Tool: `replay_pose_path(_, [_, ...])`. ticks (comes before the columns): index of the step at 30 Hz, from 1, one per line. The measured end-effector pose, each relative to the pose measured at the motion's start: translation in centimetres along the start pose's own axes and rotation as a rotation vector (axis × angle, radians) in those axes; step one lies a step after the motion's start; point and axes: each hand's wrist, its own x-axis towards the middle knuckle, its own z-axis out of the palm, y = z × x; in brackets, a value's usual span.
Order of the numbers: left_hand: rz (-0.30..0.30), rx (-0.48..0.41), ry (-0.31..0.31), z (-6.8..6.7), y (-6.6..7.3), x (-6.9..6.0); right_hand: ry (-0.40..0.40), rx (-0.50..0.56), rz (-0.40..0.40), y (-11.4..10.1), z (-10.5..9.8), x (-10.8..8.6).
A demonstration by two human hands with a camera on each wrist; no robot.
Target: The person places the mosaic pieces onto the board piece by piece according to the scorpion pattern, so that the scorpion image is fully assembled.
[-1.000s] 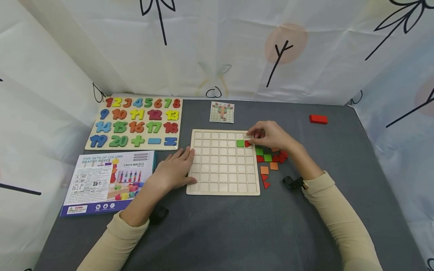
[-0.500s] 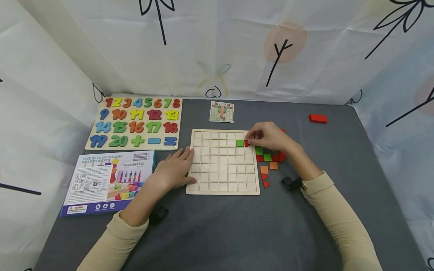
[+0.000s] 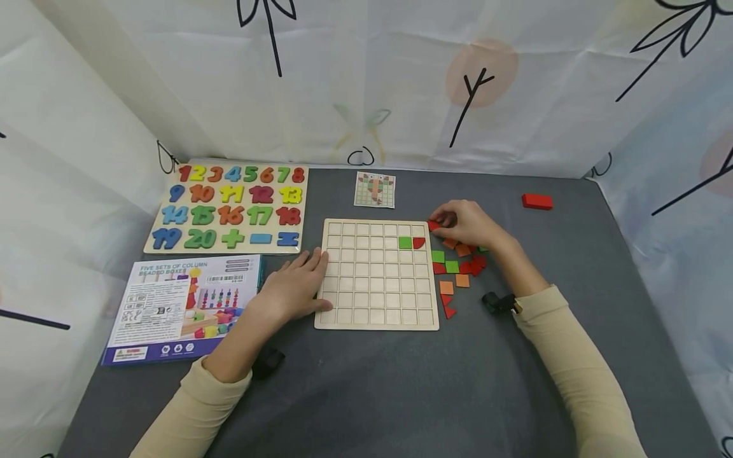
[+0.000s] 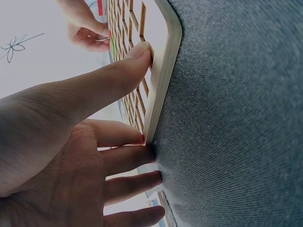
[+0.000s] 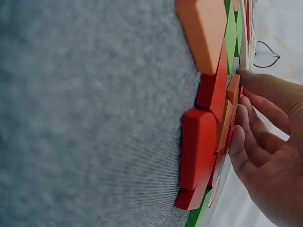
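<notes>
The pale gridded board (image 3: 376,282) lies mid-table, with a green square (image 3: 405,242) and a red quarter-round piece (image 3: 418,242) in neighbouring cells of its upper right part. My left hand (image 3: 296,285) rests along the board's left edge, fingers spread; in the left wrist view that hand (image 4: 71,137) has its thumb on the board's rim. Just off the board's upper right corner, my right hand (image 3: 469,224) pinches a red piece (image 3: 433,225) between thumb and fingertips. Orange, green and red pieces lie below it, and the right wrist view shows the hand (image 5: 270,137) beside them.
A small pattern card (image 3: 375,189) lies behind the board. At the left are a number puzzle (image 3: 240,207) and, nearer, a printed box (image 3: 154,305). A red block (image 3: 537,201) lies at the back right. Loose pieces such as an orange square (image 3: 446,288) line the board's right side.
My right hand has moved right, off the board's corner, and now has a red piece in its fingertips. The red piece on the board is uncovered. My left hand has stayed still.
</notes>
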Motion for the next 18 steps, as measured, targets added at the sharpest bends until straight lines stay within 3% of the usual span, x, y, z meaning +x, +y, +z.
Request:
replay_pose_path(10, [-0.001, 0.001, -0.004, -0.06, 0.01, -0.04, -0.023, -0.046, 0.011, -0.07, 0.01, 0.54])
replay_pose_path(18, [-0.001, 0.013, -0.004, 0.00, 0.04, 0.05, 0.017, -0.080, -0.016, 0.30, 0.23, 0.58])
